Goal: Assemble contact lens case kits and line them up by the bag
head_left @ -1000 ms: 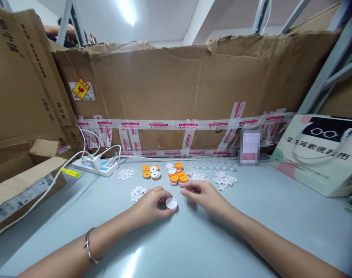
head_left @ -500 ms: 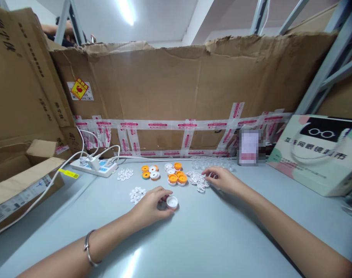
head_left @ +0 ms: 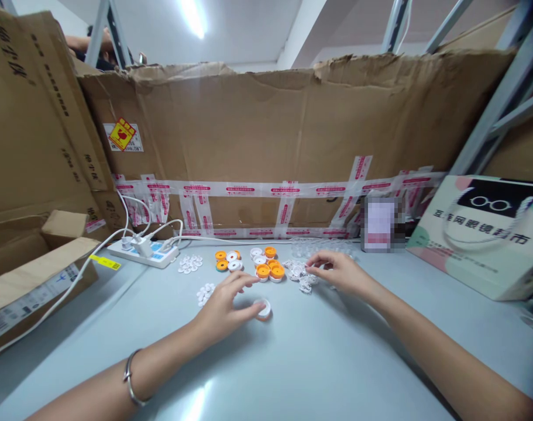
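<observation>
Left hand (head_left: 226, 301): spread wide, thumb at round white plastic cup with orange base (head_left: 267, 310), mid-table. Right hand (head_left: 336, 272): narrow, contents indiscernible, at loose white plastic pieces (head_left: 296, 269), seemingly unused. Towards table's (head_left: 319, 362) far edge: orange-and-white round plastic parts (head_left: 277, 273), apparently done, grouped.

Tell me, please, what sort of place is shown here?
Probably a workshop or storeroom: small white pieces lie in piles on a table, taped cardboard stands behind it, and metal posts rise at the sides.
</observation>
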A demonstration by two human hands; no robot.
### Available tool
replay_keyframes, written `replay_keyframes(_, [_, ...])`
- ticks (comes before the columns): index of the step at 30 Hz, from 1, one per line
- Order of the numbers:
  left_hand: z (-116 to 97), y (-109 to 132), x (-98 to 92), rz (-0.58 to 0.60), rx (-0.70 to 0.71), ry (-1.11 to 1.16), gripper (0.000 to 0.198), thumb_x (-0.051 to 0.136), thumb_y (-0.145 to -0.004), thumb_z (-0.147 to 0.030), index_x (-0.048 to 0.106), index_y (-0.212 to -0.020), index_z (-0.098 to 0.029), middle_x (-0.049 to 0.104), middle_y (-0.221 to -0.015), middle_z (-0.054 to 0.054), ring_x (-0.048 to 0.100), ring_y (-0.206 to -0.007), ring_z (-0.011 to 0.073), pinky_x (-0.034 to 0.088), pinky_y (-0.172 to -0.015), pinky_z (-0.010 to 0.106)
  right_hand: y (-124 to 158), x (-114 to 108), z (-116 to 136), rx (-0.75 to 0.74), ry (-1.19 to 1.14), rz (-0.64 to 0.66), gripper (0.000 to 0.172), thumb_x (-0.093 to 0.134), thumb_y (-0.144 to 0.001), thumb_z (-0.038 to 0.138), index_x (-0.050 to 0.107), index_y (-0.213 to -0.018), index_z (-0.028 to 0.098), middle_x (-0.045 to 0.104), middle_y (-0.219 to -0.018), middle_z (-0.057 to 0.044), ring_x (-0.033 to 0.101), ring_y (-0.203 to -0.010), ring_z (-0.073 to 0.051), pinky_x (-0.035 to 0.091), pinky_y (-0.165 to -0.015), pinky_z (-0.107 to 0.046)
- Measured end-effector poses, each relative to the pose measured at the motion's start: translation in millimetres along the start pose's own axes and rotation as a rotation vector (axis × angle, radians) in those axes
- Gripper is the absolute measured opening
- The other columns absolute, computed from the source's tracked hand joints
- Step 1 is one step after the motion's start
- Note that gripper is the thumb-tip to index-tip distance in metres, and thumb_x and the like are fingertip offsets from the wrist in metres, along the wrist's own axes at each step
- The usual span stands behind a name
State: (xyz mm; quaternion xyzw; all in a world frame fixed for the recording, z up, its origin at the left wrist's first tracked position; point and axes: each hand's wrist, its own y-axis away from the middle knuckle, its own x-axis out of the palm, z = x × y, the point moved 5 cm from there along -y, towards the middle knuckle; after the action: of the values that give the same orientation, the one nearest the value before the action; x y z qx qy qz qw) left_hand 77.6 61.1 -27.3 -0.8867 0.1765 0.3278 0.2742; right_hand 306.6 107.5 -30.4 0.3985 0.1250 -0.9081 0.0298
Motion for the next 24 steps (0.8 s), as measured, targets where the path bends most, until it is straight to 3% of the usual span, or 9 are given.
replay_keyframes(4, [-4, 1, -0.1, -0.043, 0.037, 0.049, 0.031, 0.057, -0.08, -0.026, 0.055, -0.111, -0.023, 0.059, -0.1, 0.005, 0.056, -0.084, 0.0157, 0.046, -0.079, 0.032, 17, 32, 29, 0.057, -0.572, 0.199, 0.02, 0.065, -0.066, 0.036, 0.061, -0.071, 0.017, 0.064, -0.07, -0.002, 0.058, -0.069, -0.015, 0.042, -0.066, -0.028])
replay_keyframes(7, [-5, 2, 3.9, -0.038, 0.086, 0.11, 0.032, 0.054, -0.082, -0.023, 0.053, -0.114, -0.022, 0.06, -0.099, 0.006, 0.059, -0.081, 0.0145, 0.049, -0.074, 0.03, 29, 54, 47, 0.069, -0.763, 0.326, 0.022, 0.07, -0.063, 0.035, 0.062, -0.068, 0.016, 0.063, -0.066, 0.0, 0.057, -0.065, -0.013, 0.041, -0.067, -0.027])
replay_keyframes(10, [-10, 3, 5.9, -0.04, 0.165, 0.114, 0.03, 0.054, -0.082, -0.02, 0.055, -0.112, -0.021, 0.061, -0.097, 0.007, 0.06, -0.082, 0.0153, 0.049, -0.074, 0.031, 36, 67, 55, 0.082, -0.879, 0.407, 0.023, 0.071, -0.063, 0.035, 0.061, -0.067, 0.015, 0.064, -0.065, 0.0, 0.056, -0.064, -0.011, 0.039, -0.066, -0.026])
replay_keyframes(14, [-16, 3, 7.6, 0.0, 0.25, 0.105, 0.026, 0.058, -0.08, -0.02, 0.059, -0.106, -0.02, 0.063, -0.093, 0.007, 0.059, -0.085, 0.0167, 0.049, -0.076, 0.031, 39, 70, 57, 0.09, -0.999, 0.421, 0.023, 0.073, -0.063, 0.034, 0.061, -0.067, 0.014, 0.064, -0.063, 0.001, 0.055, -0.061, -0.01, 0.039, -0.066, -0.025])
replay_keyframes(18, [-17, 4, 7.5, 0.009, 0.294, 0.078, 0.032, 0.057, -0.081, -0.016, 0.056, -0.113, -0.02, 0.061, -0.096, 0.007, 0.058, -0.087, 0.0161, 0.048, -0.078, 0.03, 41, 74, 56, 0.121, -1.082, 0.471, 0.026, 0.072, -0.063, 0.036, 0.061, -0.071, 0.014, 0.062, -0.065, 0.001, 0.055, -0.063, -0.009, 0.039, -0.066, -0.025])
replay_keyframes(24, [-21, 5, 8.6, 0.044, 0.351, 0.015, 0.022, 0.056, -0.081, -0.016, 0.062, -0.102, -0.017, 0.063, -0.084, 0.007, 0.06, -0.077, 0.0148, 0.049, -0.069, 0.027, 44, 79, 58, 0.157, -1.004, 0.499, 0.025, 0.071, -0.063, 0.037, 0.061, -0.069, 0.015, 0.06, -0.063, 0.002, 0.052, -0.059, -0.009, 0.038, -0.064, -0.024])
